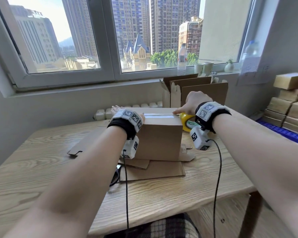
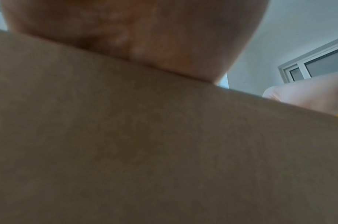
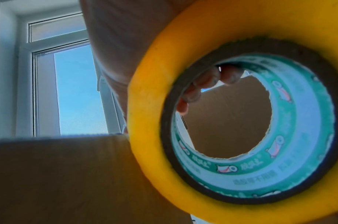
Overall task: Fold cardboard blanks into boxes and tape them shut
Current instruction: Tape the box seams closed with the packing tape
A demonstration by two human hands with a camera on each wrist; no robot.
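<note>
A closed brown cardboard box (image 1: 160,140) stands on flat cardboard blanks in the middle of the table. A strip of clear tape (image 1: 159,115) runs along its top seam. My left hand (image 1: 122,110) lies on the box's top left end, fingers stretched out flat. In the left wrist view only the palm (image 2: 126,34) and the box's side (image 2: 164,151) show. My right hand (image 1: 191,103) grips a yellow tape roll (image 1: 187,121) at the box's right top edge, its thumb on the tape's end. The roll (image 3: 240,197) fills the right wrist view, fingers (image 3: 194,92) curled through its green core.
Black scissors (image 1: 115,176) lie at the front left of the flat blanks (image 1: 153,170). Open upright boxes (image 1: 193,90) stand behind, under the window. Finished boxes (image 1: 289,103) are stacked at the right. A bottle (image 1: 182,57) and cups (image 1: 204,67) sit on the sill. Cables hang from both wrists.
</note>
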